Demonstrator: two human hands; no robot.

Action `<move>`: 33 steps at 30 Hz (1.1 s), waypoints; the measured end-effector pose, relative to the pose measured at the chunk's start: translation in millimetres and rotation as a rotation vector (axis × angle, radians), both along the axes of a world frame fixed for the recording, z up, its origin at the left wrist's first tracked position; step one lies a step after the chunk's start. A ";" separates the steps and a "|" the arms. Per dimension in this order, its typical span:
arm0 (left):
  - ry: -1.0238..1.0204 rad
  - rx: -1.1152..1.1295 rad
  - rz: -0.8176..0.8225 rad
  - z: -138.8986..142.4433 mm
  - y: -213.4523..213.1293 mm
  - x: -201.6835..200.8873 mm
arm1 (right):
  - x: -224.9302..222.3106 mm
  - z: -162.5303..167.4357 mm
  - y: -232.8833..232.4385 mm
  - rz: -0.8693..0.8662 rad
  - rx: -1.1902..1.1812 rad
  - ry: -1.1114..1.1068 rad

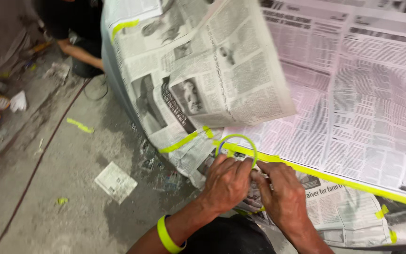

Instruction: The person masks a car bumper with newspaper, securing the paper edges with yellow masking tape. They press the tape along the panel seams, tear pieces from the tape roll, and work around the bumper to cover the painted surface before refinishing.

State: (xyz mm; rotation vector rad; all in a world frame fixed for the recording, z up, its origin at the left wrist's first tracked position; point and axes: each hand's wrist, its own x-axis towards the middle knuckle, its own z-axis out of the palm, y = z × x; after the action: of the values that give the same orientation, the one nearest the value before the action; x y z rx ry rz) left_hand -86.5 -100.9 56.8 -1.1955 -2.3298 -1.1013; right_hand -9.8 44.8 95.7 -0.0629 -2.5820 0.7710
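Head view, tape roll (236, 143) between hands (254, 188)

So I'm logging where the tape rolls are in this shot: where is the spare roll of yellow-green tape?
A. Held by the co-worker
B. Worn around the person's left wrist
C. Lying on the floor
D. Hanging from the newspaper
B: the tape roll circles the left forearm just behind the left hand, while both hands, the right hand included, pinch a loop of tape at the newspaper.
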 end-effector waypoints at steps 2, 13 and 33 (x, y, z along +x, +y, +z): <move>0.021 0.011 0.051 -0.8 2.3 0.4 | -1.9 -11.3 -2.7 -0.010 0.050 0.018; 0.121 0.235 0.080 -10.0 -30.8 -19.7 | -48.3 31.8 93.9 -0.038 -0.413 -0.094; 0.102 0.065 0.356 -95.1 -19.6 -89.1 | -182.2 29.7 126.4 -0.336 -0.134 -0.749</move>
State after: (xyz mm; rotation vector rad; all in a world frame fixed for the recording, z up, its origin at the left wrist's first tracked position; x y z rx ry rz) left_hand -175.6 -120.6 -38.3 -0.7545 -2.2919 -0.9564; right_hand -191.9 171.2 125.3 -0.9663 -3.0532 0.9085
